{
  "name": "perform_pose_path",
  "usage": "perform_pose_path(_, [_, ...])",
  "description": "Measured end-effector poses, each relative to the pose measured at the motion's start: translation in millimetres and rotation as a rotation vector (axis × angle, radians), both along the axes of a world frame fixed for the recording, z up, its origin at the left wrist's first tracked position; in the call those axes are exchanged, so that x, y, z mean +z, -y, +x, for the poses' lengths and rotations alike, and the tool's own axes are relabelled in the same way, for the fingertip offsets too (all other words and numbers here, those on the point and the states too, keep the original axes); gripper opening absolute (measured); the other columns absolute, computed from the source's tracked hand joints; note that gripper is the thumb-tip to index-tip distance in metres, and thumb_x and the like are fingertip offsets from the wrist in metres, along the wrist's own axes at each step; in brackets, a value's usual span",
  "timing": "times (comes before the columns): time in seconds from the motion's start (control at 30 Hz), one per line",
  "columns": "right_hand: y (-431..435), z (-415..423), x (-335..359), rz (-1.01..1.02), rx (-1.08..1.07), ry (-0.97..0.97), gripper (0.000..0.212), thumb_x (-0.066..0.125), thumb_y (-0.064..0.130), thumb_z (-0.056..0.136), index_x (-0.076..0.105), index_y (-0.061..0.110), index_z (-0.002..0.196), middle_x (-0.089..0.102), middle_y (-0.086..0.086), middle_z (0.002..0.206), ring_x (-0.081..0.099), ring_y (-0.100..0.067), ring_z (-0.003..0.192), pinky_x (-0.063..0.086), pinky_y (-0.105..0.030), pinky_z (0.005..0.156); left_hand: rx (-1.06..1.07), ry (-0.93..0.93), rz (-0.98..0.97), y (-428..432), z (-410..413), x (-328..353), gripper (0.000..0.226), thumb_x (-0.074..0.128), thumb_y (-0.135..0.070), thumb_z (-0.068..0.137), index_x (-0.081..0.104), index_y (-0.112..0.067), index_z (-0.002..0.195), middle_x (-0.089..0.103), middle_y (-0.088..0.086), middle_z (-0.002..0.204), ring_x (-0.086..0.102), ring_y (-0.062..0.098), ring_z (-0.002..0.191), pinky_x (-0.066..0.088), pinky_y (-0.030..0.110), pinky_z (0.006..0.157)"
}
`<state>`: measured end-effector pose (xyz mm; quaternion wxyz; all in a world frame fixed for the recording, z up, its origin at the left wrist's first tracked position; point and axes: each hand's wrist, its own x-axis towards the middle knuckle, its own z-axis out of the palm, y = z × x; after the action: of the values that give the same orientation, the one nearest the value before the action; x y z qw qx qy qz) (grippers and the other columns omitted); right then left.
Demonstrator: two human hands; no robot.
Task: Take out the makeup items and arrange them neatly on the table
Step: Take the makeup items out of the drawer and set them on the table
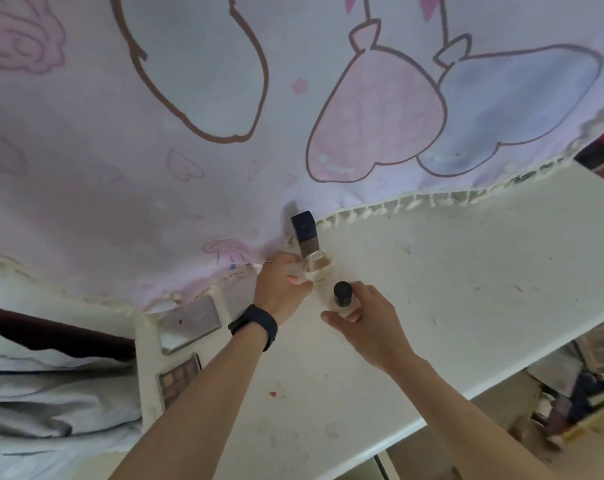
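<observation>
Now L hand (pixel 281 289) pinches the clear end of the square-capped foundation btl (pixel 307 242) by the cloth (pixel 224 168) edge, while R hand (pixel 364 318) curls round a small black-capped btl (pixel 342 293) on the white table (pixel 466 271).

Hanging cloth (pixel 148 202): pale lilac, printed with pink and blue heart balloons outlined in brown
Table (pixel 466 289): cream-white, flecked with red
Foundation bottle (pixel 306 237): brown contents, capped in dark navy
Small clear bottle (pixel 342 293): capped in black
Eyeshadow palette (pixel 179 379): beige and brown pans
</observation>
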<state>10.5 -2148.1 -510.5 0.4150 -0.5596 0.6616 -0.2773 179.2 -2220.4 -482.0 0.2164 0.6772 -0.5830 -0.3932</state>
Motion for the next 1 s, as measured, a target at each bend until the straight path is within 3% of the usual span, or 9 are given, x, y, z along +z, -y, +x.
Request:
perform_pose_path(0.07, [2, 7, -2, -0.031, -0.021, -0.051, 0.042, 0.076, 0.045, 0.084, 0.055, 0.031, 0.118, 0.056, 0.012, 0.11, 0.06, -0.008, 0.087, 0.045, -0.02, 0.076, -0.021, 0.039, -0.039, -1, 1, -4, 0.022, 0.077, -0.017, 0.079, 0.063, -0.025, 0.094, 0.061, -0.005, 0.096, 0.064, 0.021, 0.096, 0.055, 0.039, 0.086])
perform_pose_path(0.2, [5, 16, -4, -0.054, -0.065, -0.076, 0.045, 0.072, 0.039, 0.089, 0.053, 0.025, 0.127, 0.06, 0.01, 0.113, 0.061, -0.015, 0.09, 0.048, -0.028, 0.079, -0.084, 0.043, -0.03, -1, 8, -12, 0.032, 0.079, -0.029, 0.081, 0.061, -0.033, 0.107, 0.066, -0.012, 0.104, 0.062, 0.008, 0.098, 0.044, 0.015, 0.078])
perform_pose_path(0.37, [2, 23, -10, -0.054, -0.146, -0.105, 0.041, 0.07, 0.035, 0.088, 0.052, 0.025, 0.123, 0.061, 0.011, 0.106, 0.057, -0.013, 0.084, 0.04, -0.024, 0.073, -0.129, 0.07, -0.087, -3, 11, -18, 0.024, 0.076, -0.041, 0.082, 0.06, -0.041, 0.1, 0.068, -0.02, 0.091, 0.065, 0.003, 0.091, 0.053, 0.024, 0.08])
perform_pose_path(0.57, [3, 26, -11, -0.028, -0.159, -0.108, 0.046, 0.067, 0.034, 0.086, 0.048, 0.03, 0.127, 0.059, 0.014, 0.106, 0.06, -0.015, 0.087, 0.038, -0.02, 0.068, -0.137, 0.1, -0.091, -3, 9, -20, 0.026, 0.075, -0.045, 0.083, 0.056, -0.044, 0.1, 0.065, -0.024, 0.088, 0.064, 0.005, 0.089, 0.051, 0.022, 0.075])
perform_pose_path(0.7, [-4, 21, -4, 0.006, -0.151, -0.042, 0.075, 0.072, 0.031, 0.088, 0.031, 0.025, 0.15, 0.054, 0.002, 0.141, 0.06, -0.021, 0.114, 0.049, -0.03, 0.092, -0.149, 0.117, -0.085, -13, 8, -17, 0.038, 0.079, -0.026, 0.083, 0.056, -0.031, 0.114, 0.064, -0.017, 0.097, 0.061, 0.01, 0.095, 0.044, 0.017, 0.074])
perform_pose_path(0.77, [-18, 13, 4, 0.029, -0.187, 0.011, 0.081, 0.073, 0.032, 0.088, 0.026, 0.026, 0.154, 0.044, 0.005, 0.15, 0.063, -0.01, 0.105, 0.052, -0.034, 0.097, -0.11, 0.12, -0.114, -30, 7, -12, 0.045, 0.076, -0.016, 0.085, 0.055, -0.024, 0.124, 0.063, -0.007, 0.11, 0.06, 0.014, 0.103, 0.049, 0.027, 0.085])
perform_pose_path(0.83, [-46, 4, 10, 0.02, -0.258, 0.074, 0.072, 0.071, 0.03, 0.09, 0.032, 0.028, 0.151, 0.047, 0.012, 0.144, 0.063, 0.002, 0.089, 0.057, -0.026, 0.084, -0.032, 0.06, -0.131, -59, 3, -6, 0.044, 0.072, -0.012, 0.088, 0.054, -0.023, 0.127, 0.062, -0.006, 0.115, 0.059, 0.013, 0.104, 0.051, 0.032, 0.089])
perform_pose_path(0.9, [-86, -7, 13, -0.002, -0.332, 0.133, 0.057, 0.07, 0.028, 0.092, 0.043, 0.031, 0.142, 0.053, 0.018, 0.134, 0.061, 0.007, 0.089, 0.055, -0.015, 0.072, 0.02, -0.021, -0.147, -95, -6, 0, 0.038, 0.068, -0.009, 0.091, 0.057, -0.026, 0.123, 0.063, -0.007, 0.112, 0.062, 0.01, 0.1, 0.052, 0.029, 0.088])
perform_pose_path(1.0, [-159, -35, 11, 0.038, -0.437, 0.184, 0.036, 0.069, 0.024, 0.093, 0.055, 0.038, 0.123, 0.064, 0.018, 0.116, 0.064, 0.003, 0.09, 0.051, -0.01, 0.069, 0.032, -0.087, -0.139, -156, -34, 0, 0.032, 0.064, -0.005, 0.092, 0.061, -0.029, 0.112, 0.066, -0.011, 0.105, 0.064, 0.002, 0.091, 0.053, 0.018, 0.08])
